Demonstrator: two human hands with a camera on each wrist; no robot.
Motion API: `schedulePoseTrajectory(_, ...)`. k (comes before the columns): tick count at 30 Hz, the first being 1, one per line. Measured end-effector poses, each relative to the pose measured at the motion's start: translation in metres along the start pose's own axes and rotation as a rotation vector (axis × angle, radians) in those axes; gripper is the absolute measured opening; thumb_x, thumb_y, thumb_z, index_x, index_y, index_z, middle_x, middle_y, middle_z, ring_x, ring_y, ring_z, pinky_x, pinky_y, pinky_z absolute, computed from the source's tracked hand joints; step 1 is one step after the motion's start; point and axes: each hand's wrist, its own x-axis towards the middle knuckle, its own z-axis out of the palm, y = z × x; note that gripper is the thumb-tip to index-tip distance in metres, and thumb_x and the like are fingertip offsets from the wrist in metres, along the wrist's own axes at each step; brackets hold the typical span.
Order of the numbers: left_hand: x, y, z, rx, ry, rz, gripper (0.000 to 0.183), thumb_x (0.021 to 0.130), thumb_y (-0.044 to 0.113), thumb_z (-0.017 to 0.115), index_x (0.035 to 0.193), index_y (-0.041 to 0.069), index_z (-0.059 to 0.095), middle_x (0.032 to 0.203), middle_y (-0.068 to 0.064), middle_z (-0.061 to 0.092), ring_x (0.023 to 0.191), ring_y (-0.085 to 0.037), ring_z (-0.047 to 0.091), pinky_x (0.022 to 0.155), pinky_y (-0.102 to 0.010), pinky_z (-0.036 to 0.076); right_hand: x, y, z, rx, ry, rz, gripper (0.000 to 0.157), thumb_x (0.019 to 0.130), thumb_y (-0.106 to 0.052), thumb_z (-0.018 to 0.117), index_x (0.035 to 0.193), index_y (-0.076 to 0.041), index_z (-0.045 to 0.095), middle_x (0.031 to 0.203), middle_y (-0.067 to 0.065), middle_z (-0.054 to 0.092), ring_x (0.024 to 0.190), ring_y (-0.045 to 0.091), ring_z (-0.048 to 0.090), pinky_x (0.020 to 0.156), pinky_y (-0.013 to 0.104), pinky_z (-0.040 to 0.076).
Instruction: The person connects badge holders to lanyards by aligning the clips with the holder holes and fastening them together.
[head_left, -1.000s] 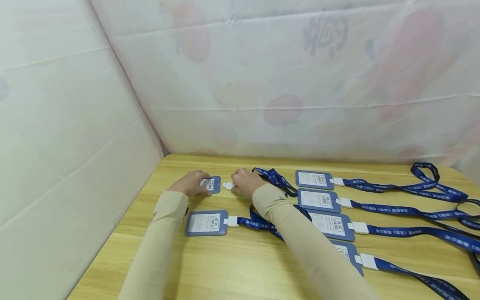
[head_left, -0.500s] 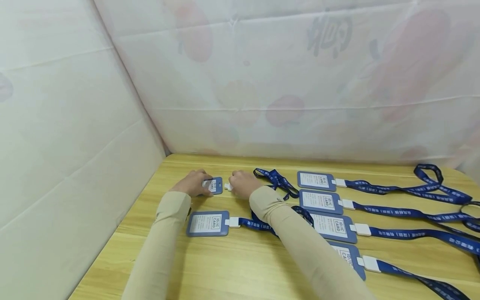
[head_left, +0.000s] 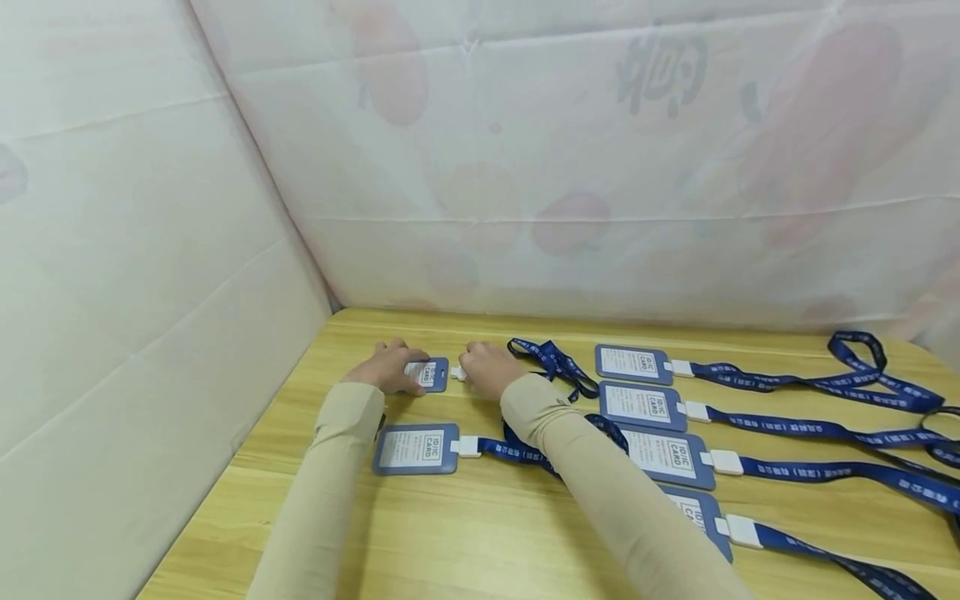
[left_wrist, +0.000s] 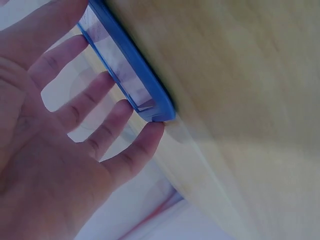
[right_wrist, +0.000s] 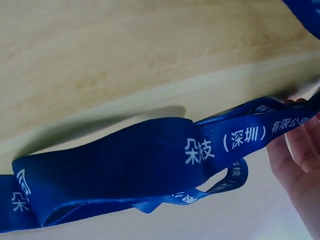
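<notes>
In the head view my left hand (head_left: 384, 368) grips a blue ID badge holder (head_left: 432, 376) with a white insert near the table's back left. The left wrist view shows the fingertips along one long edge of the holder (left_wrist: 155, 97) and the thumb at the other side. Just right of it, my right hand (head_left: 487, 368) pinches the white clip (head_left: 457, 373) of a navy lanyard (head_left: 558, 362). A narrow gap seems to lie between clip and holder slot. In the right wrist view the lanyard strap (right_wrist: 120, 160) runs into the fingers, which hide the clip.
A badge holder (head_left: 417, 449) joined to its lanyard lies in front of my hands. Several more badge holders (head_left: 636, 364) with lanyards form a column on the right, partly under my right sleeve (head_left: 592, 458). Fabric walls (head_left: 480, 192) border the wooden table (head_left: 450, 533).
My left hand has shifted the badge holder slightly right, toward the clip. The right hand's fingers now cover more of the white clip than a second ago.
</notes>
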Motion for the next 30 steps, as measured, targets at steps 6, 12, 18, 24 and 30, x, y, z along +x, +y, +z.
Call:
schedulePoseTrajectory(6, -0.0020, 0.0033, 0.0023, -0.021, -0.003, -0.034, 0.065, 0.088, 0.025, 0.081, 0.147, 0.017, 0.055, 0.134, -0.017, 0.046, 0.120, -0.037, 0.037, 0.097, -0.060, 0.043, -0.0002, 0.0010, 0.0042, -0.027, 0.006, -0.001, 0.013, 0.094, -0.013, 0.073, 0.103, -0.003, 0.072, 0.099, 0.011, 0.065, 0.089, 0.025, 0.064, 0.076, 0.033, 0.057)
schedulePoseTrajectory(12, -0.0025, 0.0061, 0.0036, -0.030, 0.006, -0.055, 0.064, 0.089, 0.025, 0.081, 0.147, 0.019, 0.055, 0.133, -0.017, 0.045, 0.121, -0.038, 0.036, 0.097, -0.061, 0.043, 0.0004, 0.0015, 0.0052, -0.007, 0.018, -0.016, 0.012, 0.094, -0.014, 0.073, 0.102, -0.004, 0.072, 0.098, 0.011, 0.064, 0.088, 0.025, 0.063, 0.076, 0.034, 0.057)
schedulePoseTrajectory(18, -0.0027, 0.0071, 0.0052, -0.058, 0.001, -0.102, 0.064, 0.089, 0.026, 0.081, 0.147, 0.023, 0.055, 0.136, -0.019, 0.042, 0.122, -0.041, 0.036, 0.097, -0.064, 0.042, 0.0009, 0.0008, 0.0080, 0.005, 0.019, -0.017, 0.016, 0.092, -0.013, 0.075, 0.105, -0.003, 0.072, 0.100, 0.011, 0.065, 0.090, 0.024, 0.064, 0.078, 0.033, 0.057)
schedulePoseTrajectory(24, -0.0031, 0.0095, 0.0041, -0.038, 0.011, -0.109, 0.067, 0.086, 0.024, 0.083, 0.147, 0.019, 0.055, 0.140, -0.018, 0.045, 0.128, -0.044, 0.037, 0.099, -0.065, 0.042, 0.0014, -0.0010, 0.0063, 0.027, 0.008, -0.015, 0.017, 0.092, -0.011, 0.076, 0.105, -0.002, 0.073, 0.101, 0.012, 0.066, 0.091, 0.025, 0.064, 0.080, 0.034, 0.057)
schedulePoseTrajectory(30, -0.0027, 0.0095, 0.0042, -0.036, 0.019, -0.109, 0.067, 0.086, 0.024, 0.083, 0.147, 0.017, 0.055, 0.142, -0.018, 0.045, 0.129, -0.044, 0.037, 0.100, -0.066, 0.042, 0.0020, -0.0006, 0.0057, 0.031, 0.006, -0.017, 0.016, 0.091, -0.010, 0.076, 0.105, -0.002, 0.073, 0.103, 0.011, 0.067, 0.093, 0.025, 0.065, 0.082, 0.032, 0.057)
